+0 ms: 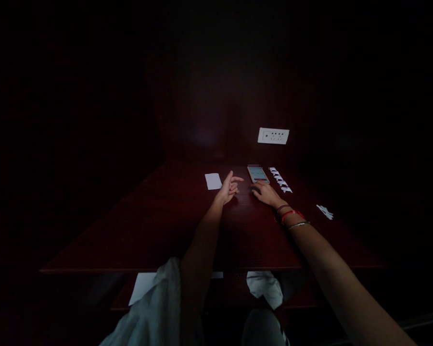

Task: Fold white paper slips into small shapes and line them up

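Note:
My left hand is raised a little over the dark red table. Its index finger points to the right, the other fingers are loosely bent, and I see nothing in it. Just left of it lies a white sheet of paper. My right hand, with bracelets at the wrist, rests palm down near the lower edge of a phone with a lit screen. Whether its fingertips touch the phone I cannot tell. Beyond that hand, a row of small folded white paper pieces runs along the right.
Thin white paper strips lie on the table's right side. A white socket panel is on the wall behind. Under the tabletop, a lower shelf holds white paper and a crumpled pale thing. The surroundings are very dark.

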A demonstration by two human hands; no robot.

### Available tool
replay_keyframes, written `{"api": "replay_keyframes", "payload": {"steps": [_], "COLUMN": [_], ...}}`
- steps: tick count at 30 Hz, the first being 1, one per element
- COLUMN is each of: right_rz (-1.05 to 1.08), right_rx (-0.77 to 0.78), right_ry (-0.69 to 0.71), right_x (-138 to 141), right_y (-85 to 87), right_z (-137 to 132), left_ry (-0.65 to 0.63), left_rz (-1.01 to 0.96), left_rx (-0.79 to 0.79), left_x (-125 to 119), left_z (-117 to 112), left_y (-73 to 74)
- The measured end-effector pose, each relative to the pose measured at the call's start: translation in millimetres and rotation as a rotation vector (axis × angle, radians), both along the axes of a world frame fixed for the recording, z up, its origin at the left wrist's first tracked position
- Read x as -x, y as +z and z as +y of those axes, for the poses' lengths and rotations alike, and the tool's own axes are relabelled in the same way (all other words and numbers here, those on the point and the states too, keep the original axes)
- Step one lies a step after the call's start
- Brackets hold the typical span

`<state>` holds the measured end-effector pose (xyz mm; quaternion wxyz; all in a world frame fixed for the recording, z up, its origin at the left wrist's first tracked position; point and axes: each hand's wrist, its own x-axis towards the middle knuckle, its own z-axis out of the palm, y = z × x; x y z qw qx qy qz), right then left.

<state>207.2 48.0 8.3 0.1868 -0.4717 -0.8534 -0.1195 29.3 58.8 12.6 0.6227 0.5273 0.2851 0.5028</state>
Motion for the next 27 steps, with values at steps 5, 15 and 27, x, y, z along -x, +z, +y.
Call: {"api": "replay_keyframes", "payload": {"steps": [5,15,27], "right_rz": [-0.009,-0.13,-0.214], "right_rx": [-0.003,-0.014,-0.14], "right_ry": [0.013,-0.021,-0.02], "right_x": [2.2,4.5,5.1], "right_y": [0.3,1.6,0.4], "right_z": [-0.5,1.5,8.7], "left_ry": [0.05,0.744,1.063], "left_rz": [0.101,0.824,1.076], "left_rx": [-0.076,-0.728,-0.702], "left_x": [4.1,17.4,78.6], "left_z": [3.1,7.3,13.0], "left_y": [-2.5,3.3,10.7]}}
